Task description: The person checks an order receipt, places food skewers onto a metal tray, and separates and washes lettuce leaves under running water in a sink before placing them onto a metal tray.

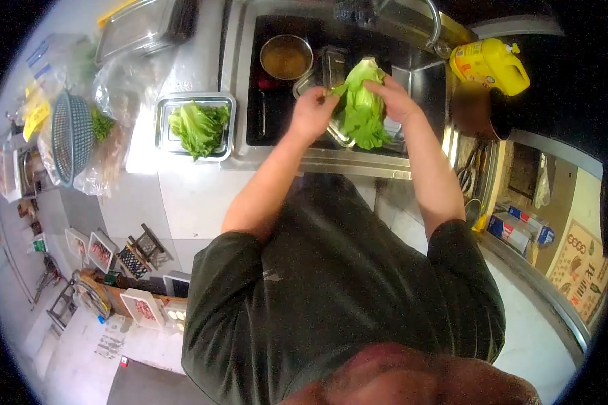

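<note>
Over the sink (415, 115), a head of leafy green lettuce (363, 111) hangs with its pale stem end up. My right hand (393, 99) grips its right side near the top. On the other side, my left hand (312, 113) has its thumb and fingers pinched on a lettuce leaf at the head's left edge. Left of the sink, a metal tray (162, 128) holds loose lettuce leaves (199, 128). Behind my left hand, a round metal bowl (286, 57) sits in the sink, and metal trays lie partly hidden under the lettuce.
A faucet (435, 27) arches over the sink's back right. To its right are a yellow jug (490, 66) and a dark pot (496, 115). Stacked metal trays (138, 30), plastic bags and a blue-grey basket (72, 138) lie at the left.
</note>
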`<move>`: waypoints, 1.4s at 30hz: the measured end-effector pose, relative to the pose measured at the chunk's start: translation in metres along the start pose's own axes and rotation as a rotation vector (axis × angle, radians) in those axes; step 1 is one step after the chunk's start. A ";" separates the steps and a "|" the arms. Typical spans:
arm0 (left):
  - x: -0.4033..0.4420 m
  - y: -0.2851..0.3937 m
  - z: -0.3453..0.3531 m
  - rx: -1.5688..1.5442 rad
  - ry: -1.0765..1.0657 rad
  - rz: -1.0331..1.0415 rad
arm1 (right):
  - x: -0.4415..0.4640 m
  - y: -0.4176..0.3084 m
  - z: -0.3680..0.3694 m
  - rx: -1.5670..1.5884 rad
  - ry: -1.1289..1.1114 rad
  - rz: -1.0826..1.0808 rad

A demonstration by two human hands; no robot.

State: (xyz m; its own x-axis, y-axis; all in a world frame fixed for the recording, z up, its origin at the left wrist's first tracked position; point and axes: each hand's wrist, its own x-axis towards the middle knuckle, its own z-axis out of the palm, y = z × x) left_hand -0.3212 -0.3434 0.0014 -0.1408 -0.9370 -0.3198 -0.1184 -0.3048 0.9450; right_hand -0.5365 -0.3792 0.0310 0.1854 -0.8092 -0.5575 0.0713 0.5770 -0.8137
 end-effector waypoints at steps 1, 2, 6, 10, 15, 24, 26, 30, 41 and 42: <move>0.002 -0.003 0.000 0.016 0.109 0.142 | 0.000 0.000 -0.001 -0.020 -0.011 0.011; 0.003 -0.006 -0.002 -0.082 0.070 0.014 | 0.001 -0.001 -0.002 -0.042 -0.023 0.020; 0.001 0.009 -0.012 -0.389 0.020 -0.230 | 0.012 0.005 -0.006 -0.154 -0.014 0.090; 0.005 -0.022 0.006 -0.127 0.129 -0.048 | 0.016 -0.003 0.005 -0.314 -0.048 0.141; 0.007 -0.024 0.001 0.179 0.054 0.137 | 0.011 -0.015 0.016 -0.481 -0.070 0.142; 0.010 -0.013 -0.010 0.700 0.048 0.271 | 0.007 -0.034 0.037 -0.764 -0.058 0.200; 0.015 -0.019 -0.005 0.734 0.079 0.414 | 0.025 -0.017 0.025 -0.738 -0.146 0.201; 0.030 -0.028 -0.003 0.563 -0.030 0.454 | 0.028 -0.020 0.031 -0.816 -0.149 0.177; 0.042 -0.019 -0.020 0.610 -0.087 0.381 | 0.028 -0.021 0.026 -0.708 -0.259 0.221; 0.045 -0.021 -0.023 0.620 -0.077 0.433 | 0.027 -0.022 0.024 -0.676 -0.267 0.216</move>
State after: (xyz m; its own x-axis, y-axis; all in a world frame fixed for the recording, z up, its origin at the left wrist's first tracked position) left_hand -0.3021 -0.3833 -0.0310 -0.3662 -0.9295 0.0452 -0.5642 0.2603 0.7835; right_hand -0.5095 -0.4107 0.0379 0.3643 -0.5819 -0.7271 -0.5943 0.4559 -0.6626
